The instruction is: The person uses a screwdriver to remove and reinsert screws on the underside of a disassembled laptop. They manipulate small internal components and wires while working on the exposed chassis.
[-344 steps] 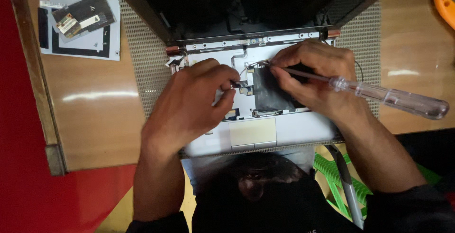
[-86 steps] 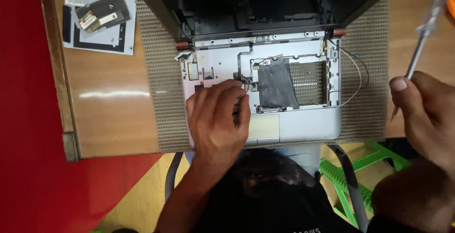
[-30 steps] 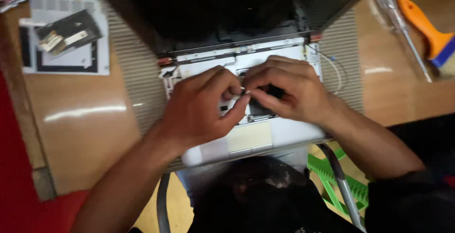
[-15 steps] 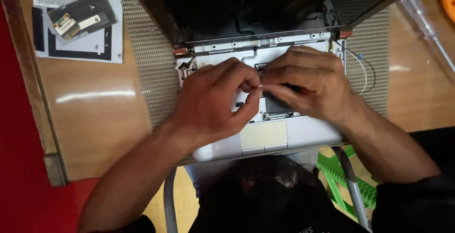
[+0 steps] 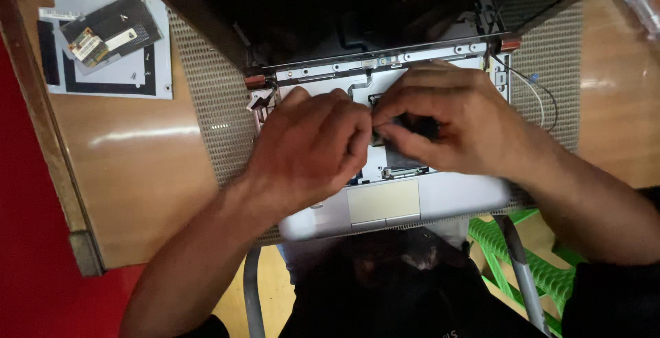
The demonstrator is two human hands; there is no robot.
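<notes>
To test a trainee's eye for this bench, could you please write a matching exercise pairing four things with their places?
Things:
1. touchpad
2. grey cover
3. green stool
4. thin wires

Places:
A. far left of the desk
B. below the desk edge, right
C. right of the laptop hinge, on the mesh mat
D. just near of both hands

Pairs: 1-D, 2-A, 3-B, 4-C

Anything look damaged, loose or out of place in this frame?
Yes. The laptop lies opened up with its keyboard deck stripped bare. Both the left hand and the right hand work inside it. A thin wire trails loose over the mesh mat. A removed cover panel lies on the table, a small circuit card on top.
</notes>
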